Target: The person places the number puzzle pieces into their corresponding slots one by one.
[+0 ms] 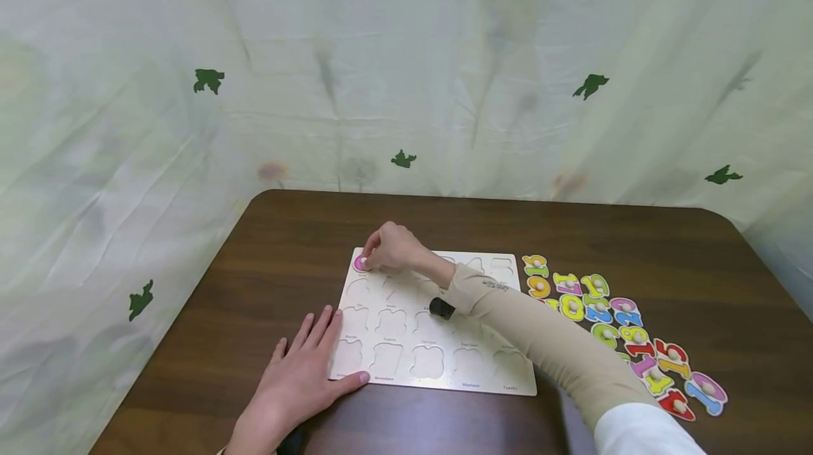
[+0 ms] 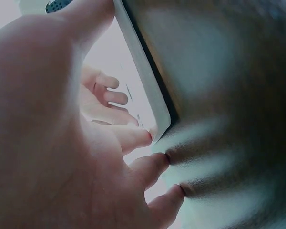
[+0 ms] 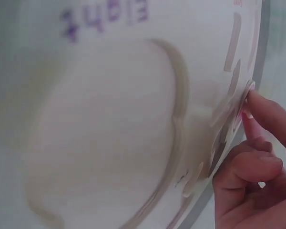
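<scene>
A white puzzle board (image 1: pixel 406 331) with shaped recesses and small printed number words lies on the brown table. My right hand (image 1: pixel 395 248) reaches over its far left corner and pinches a magenta puzzle piece (image 1: pixel 358 264) at the first recess. In the right wrist view, thumb and forefinger meet at this piece, seen edge-on; the word "Eight" is printed beside a large recess. My left hand (image 1: pixel 300 379) lies at the near left corner, fingers spread along the side and thumb on the front edge. Whether the magenta piece sits fully in its recess cannot be seen.
Several colourful number pieces (image 1: pixel 598 310) with knobs lie to the right of the board, some partly behind the right sleeve (image 1: pixel 546 328). A small black device (image 1: pixel 441 308) sits under the right wrist. Behind the table hangs a pale curtain (image 1: pixel 406 74) with green leaf shapes.
</scene>
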### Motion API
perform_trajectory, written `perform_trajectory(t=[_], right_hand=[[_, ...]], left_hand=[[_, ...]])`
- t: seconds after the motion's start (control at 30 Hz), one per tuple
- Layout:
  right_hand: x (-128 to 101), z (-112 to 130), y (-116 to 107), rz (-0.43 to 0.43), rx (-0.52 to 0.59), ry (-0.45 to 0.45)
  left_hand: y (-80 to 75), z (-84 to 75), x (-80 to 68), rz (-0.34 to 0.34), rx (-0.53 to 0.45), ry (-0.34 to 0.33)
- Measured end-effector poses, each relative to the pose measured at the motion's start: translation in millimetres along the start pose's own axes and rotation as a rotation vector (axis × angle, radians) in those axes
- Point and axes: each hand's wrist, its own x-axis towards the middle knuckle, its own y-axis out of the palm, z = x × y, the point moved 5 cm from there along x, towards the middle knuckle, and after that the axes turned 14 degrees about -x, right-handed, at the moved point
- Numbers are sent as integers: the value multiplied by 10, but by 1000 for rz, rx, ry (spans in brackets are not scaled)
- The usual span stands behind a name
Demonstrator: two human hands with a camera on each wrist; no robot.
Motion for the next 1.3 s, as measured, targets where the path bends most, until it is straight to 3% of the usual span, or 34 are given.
perform_trajectory(t=[0.53, 0.77, 0.97, 1.13, 1.3], right_hand=[[13, -65, -2, 30, 32, -62], [-96, -95, -214, 39, 190, -248], [-459, -190, -600, 50, 232, -362], [-883, -347, -880, 38, 207, -356], [-1334, -586, -991, 35, 159, -329]], left_hand=[[10, 0, -2, 7, -7, -9], [13, -5, 9, 25, -5, -24], [1, -16, 19, 17, 5, -18], [0, -25, 20, 6, 7, -8], [11, -31, 6, 5, 2, 1]])
